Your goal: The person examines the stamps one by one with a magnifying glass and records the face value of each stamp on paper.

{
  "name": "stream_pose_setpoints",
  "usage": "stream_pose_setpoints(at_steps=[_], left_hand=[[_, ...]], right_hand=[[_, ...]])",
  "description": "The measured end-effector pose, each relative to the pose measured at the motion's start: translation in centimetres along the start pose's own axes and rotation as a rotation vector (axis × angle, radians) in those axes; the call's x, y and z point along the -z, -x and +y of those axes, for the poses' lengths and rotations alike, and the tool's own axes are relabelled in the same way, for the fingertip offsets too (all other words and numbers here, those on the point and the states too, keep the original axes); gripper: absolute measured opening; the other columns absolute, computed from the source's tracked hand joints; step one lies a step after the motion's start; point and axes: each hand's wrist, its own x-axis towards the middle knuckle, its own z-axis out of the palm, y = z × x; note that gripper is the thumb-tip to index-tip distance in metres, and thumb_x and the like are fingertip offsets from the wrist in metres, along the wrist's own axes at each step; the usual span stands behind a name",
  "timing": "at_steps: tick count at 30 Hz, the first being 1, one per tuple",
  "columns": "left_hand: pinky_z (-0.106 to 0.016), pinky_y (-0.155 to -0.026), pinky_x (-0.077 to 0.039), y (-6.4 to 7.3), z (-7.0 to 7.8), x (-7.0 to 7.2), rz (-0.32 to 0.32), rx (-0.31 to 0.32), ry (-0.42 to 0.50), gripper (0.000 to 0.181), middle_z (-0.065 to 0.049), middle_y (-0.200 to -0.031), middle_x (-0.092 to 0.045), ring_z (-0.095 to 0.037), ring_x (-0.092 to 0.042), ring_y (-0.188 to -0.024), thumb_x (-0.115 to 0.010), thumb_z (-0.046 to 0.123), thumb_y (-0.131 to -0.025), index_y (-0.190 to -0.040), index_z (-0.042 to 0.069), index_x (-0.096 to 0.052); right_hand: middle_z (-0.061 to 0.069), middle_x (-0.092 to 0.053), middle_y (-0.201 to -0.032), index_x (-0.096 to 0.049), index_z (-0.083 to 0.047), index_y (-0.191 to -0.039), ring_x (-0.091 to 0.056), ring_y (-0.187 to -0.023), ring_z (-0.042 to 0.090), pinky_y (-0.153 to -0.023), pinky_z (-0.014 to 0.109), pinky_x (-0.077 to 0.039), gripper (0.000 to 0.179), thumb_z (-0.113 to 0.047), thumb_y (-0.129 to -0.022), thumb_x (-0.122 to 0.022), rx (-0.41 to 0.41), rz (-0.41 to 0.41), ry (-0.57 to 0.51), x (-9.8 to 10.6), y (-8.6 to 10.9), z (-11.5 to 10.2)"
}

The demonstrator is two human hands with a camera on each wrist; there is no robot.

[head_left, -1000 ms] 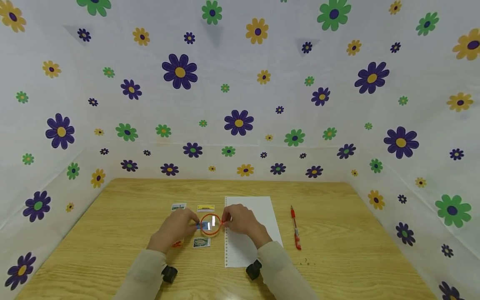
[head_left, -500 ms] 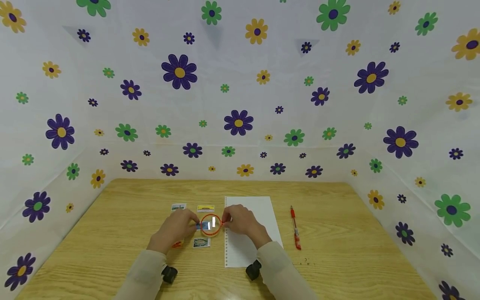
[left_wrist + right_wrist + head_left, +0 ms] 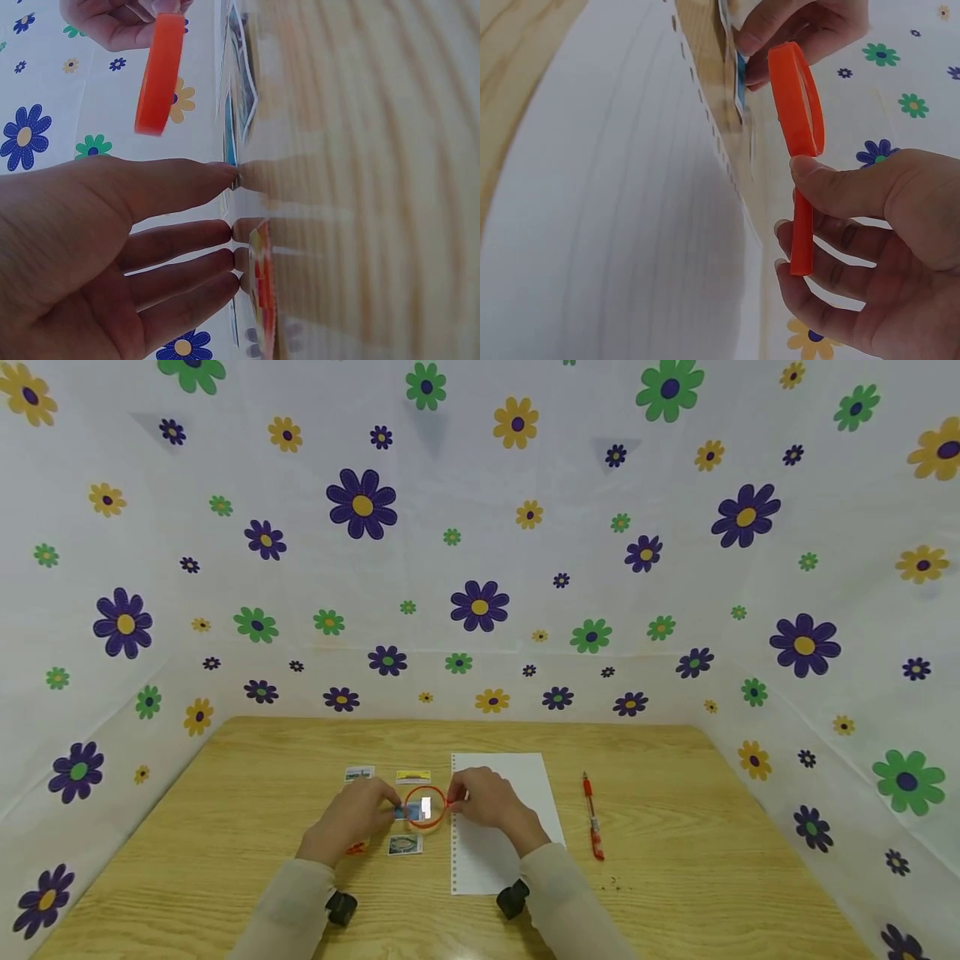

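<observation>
Round, smooth-rimmed magnifying glass (image 3: 788, 97) pinched by right hand (image 3: 485, 799), flat card (image 3: 401, 815) touched by left hand (image 3: 356, 816), fingers apart

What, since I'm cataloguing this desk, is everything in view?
Flat wood-grain table: 1, tan, below
Flowered cloth: count unclear, mostly white, around table
Punched lined paper: 1, white, on table
Small rectangular picture cards: 5, mixed colours, left of paper
Round magnifying glass: 1, orange, above table
Slim pen: 1, clear and red, right of paper
Tiny specks: several, dark, near pen
Boxy wrist devices: 2, black, one per wrist
Sleeves: 2, cream, forearms
Left hand: 1, bare, at the blue card
Right hand: 1, bare, gripping the magnifying glass
</observation>
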Motion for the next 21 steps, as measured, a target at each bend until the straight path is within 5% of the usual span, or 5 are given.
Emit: stream_pose_setpoints(at_steps=[21], left_hand=[[-0.058,-0.107,-0.051,0.1,0.1,0.0,-0.024,0.054,-0.001,0.015,-0.01,-0.124,-0.073,-0.035,-0.065,-0.123,-0.078,0.011,-0.09,-0.104,0.013,-0.081]], right_hand=[[0.0,-0.07,-0.083,-0.071,-0.01,-0.086,-0.056,-0.072,0.01,-0.065,0.025,-0.048,0.009,-0.007,-0.092,-0.076,-0.029,0.117,-0.022,4.8,3.4,4.3]])
